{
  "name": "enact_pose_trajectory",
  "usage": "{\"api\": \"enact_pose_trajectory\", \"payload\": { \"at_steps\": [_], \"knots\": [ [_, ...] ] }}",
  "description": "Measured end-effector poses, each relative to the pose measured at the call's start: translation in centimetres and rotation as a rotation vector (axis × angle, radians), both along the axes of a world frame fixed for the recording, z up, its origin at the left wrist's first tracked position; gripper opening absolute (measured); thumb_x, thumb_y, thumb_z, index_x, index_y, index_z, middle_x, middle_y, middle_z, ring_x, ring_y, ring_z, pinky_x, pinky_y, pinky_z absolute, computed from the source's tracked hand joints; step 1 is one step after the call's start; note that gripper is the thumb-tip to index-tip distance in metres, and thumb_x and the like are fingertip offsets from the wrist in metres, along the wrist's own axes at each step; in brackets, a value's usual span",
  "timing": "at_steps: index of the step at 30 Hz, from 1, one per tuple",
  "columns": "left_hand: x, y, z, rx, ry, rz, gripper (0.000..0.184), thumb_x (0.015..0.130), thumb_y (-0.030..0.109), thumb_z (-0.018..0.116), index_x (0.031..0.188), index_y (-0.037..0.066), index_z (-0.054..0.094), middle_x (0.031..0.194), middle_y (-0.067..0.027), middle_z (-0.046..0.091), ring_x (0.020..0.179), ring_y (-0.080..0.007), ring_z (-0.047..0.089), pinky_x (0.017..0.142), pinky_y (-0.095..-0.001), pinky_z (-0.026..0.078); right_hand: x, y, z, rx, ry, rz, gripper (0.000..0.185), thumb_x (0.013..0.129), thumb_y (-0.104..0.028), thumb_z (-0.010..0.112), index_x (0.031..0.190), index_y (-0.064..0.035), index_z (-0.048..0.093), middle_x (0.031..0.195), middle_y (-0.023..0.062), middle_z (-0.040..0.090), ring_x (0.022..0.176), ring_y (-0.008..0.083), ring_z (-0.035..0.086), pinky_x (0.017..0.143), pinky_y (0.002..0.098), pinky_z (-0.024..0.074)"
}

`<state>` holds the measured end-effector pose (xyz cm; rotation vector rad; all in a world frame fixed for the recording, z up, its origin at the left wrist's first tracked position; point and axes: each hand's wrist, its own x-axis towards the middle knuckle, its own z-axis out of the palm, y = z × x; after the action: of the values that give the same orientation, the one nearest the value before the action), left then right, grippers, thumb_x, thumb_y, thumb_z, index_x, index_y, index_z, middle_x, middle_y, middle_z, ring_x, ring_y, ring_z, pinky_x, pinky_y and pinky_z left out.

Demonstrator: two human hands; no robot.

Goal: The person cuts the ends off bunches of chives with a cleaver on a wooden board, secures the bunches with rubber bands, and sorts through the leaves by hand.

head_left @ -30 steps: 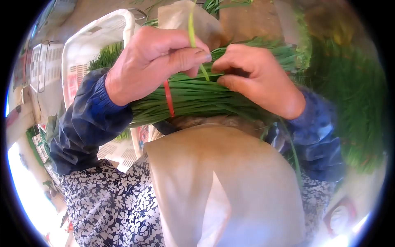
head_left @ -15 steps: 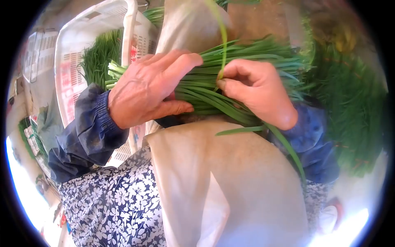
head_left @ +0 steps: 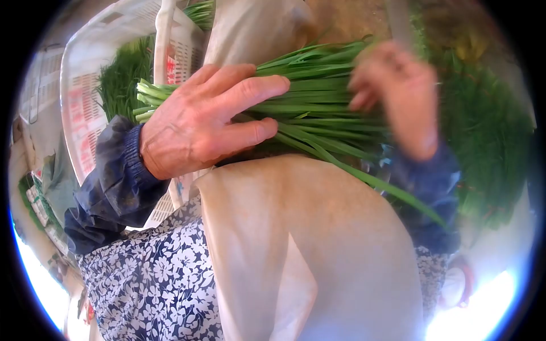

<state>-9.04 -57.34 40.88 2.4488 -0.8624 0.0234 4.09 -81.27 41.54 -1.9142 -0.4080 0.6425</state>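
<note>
Chive bundle: the bundle of garlic chives (head_left: 318, 96) lies across the person's lap, above the cream apron (head_left: 318, 227); its pale stem ends (head_left: 149, 96) point to the left, toward the crate.
Left hand: the left hand (head_left: 202, 116) rests upon the bundle near the stems, fingers spread and thumb well apart; the underside is hidden, so I cannot tell if any finger curls beneath.
Right hand: the right hand (head_left: 401, 91) is at the leafy end, fingers partly bent; it is blurred, and I cannot tell whether it holds a leaf.
Loose leaf: one long leaf (head_left: 392, 190) hangs out of the bundle, down over the apron.
Step in hand: I judge it is steadying the bundle with one hand and working over its leaves with the other.
Next move: it would call for light, even pressure from the left hand and a fine pinch from the right, as the leaves look easy to crease.
White crate: the slotted plastic crate (head_left: 165, 34) stands at the left; inside are dark green leaves (head_left: 128, 77).
Right side: a green heap (head_left: 483, 142) lies there, too blurred to count.
</note>
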Motion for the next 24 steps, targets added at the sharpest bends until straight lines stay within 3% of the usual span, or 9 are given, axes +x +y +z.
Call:
{"api": "enact_pose_trajectory", "payload": {
  "at_steps": [1,2,3,5,6,10,12,16,24],
  "knots": [
    [0.0,0.0,0.0,-0.012,-0.008,-0.002,0.035,0.063,0.015,0.071,0.096,0.006,0.065,0.128,-0.0176,0.053,0.112,-0.0394,0.054,0.086,-0.047,0.048,2.8,-0.7,-0.2,-0.133,-0.287,-0.029,0.008,0.086,-0.009,0.064,0.089,-0.0013,0.063,0.069,0.0013,0.061,0.062,0.0084,0.057,0.055,0.0245,0.0466],
    [0.0,-0.1,0.1,-0.017,-0.008,0.001,0.035,0.063,0.015,0.071,0.096,0.006,0.065,0.128,-0.0176,0.053,0.112,-0.0394,0.054,0.086,-0.047,0.048,4.7,-1.7,0.2,-0.457,-0.903,0.074,0.011,0.083,-0.009,0.068,0.089,-0.0021,0.063,0.068,0.0054,0.06,0.06,0.0141,0.059,0.057,0.0284,0.0478],
    [-0.1,0.1,0.0,0.004,-0.015,-0.008,0.035,0.063,0.014,0.071,0.096,0.006,0.065,0.128,-0.0171,0.053,0.113,-0.0395,0.054,0.086,-0.0471,0.047,3.6,-1.0,1.0,-0.451,-0.907,0.077,0.011,0.083,-0.009,0.068,0.089,-0.0021,0.063,0.068,0.0054,0.06,0.06,0.0141,0.059,0.057,0.0284,0.0478],
    [-0.6,0.2,0.1,0.017,-0.006,-0.025,0.034,0.064,0.014,0.071,0.096,0.006,0.065,0.128,-0.0167,0.053,0.113,-0.0397,0.054,0.087,-0.0473,0.047,-1.0,-0.2,3.4,-0.15,-0.418,0.225,0.014,0.08,-0.011,0.07,0.087,-0.0019,0.062,0.073,0.0097,0.06,0.064,0.0211,0.061,0.061,0.0324,0.0487],
    [-0.5,0.1,0.1,0.035,-0.014,-0.023,0.033,0.064,0.014,0.071,0.096,0.007,0.065,0.128,-0.016,0.054,0.114,-0.0398,0.053,0.088,-0.0474,0.047,-1.8,-0.3,3.3,-0.04,-0.433,0.431,0.013,0.079,-0.01,0.07,0.086,-0.0021,0.061,0.079,0.0118,0.059,0.069,0.0283,0.059,0.063,0.034,0.0481],
    [-0.4,-0.2,0.2,0.058,-0.034,0.003,0.031,0.065,0.012,0.07,0.094,0.007,0.065,0.128,-0.014,0.054,0.118,-0.04,0.051,0.09,-0.0485,0.046,-2.9,-1.3,1.1,-0.236,-0.385,0.583,0.012,0.082,-0.01,0.064,0.09,-0.001,0.063,0.083,0.0183,0.061,0.075,0.036,0.06,0.064,0.0371,0.0476],
    [-0.3,-0.3,0.1,0.069,-0.028,0.015,0.03,0.064,0.012,0.071,0.094,0.007,0.065,0.128,-0.014,0.053,0.119,-0.0399,0.05,0.091,-0.0487,0.045,-2.8,-0.8,0.9,-0.13,-0.026,0.535,0.013,0.082,-0.01,0.063,0.089,0.0005,0.061,0.079,0.0197,0.063,0.075,0.0387,0.061,0.064,0.0404,0.0477],
    [0.1,-0.3,0.3,0.105,-0.011,-0.02,0.029,0.065,0.013,0.069,0.093,0.007,0.066,0.129,-0.0139,0.052,0.12,-0.0396,0.05,0.093,-0.0488,0.045,-2.7,-0.5,-1.3,-0.034,-0.03,0.483,0.012,0.079,-0.008,0.063,0.085,0.0014,0.06,0.075,0.018,0.063,0.073,0.0398,0.06,0.063,0.0426,0.0475],
    [-0.4,-0.1,0.3,0.107,-0.035,-0.066,0.022,0.067,0.014,0.065,0.088,0.006,0.066,0.127,-0.0148,0.053,0.119,-0.0393,0.05,0.094,-0.0496,0.044,-4.6,-0.9,-2.0,-0.108,-0.48,0.589,0.018,0.075,-0.01,0.067,0.092,-0.009,0.058,0.078,0.0108,0.058,0.072,0.0346,0.06,0.061,0.0443,0.0474]
  ]
}}
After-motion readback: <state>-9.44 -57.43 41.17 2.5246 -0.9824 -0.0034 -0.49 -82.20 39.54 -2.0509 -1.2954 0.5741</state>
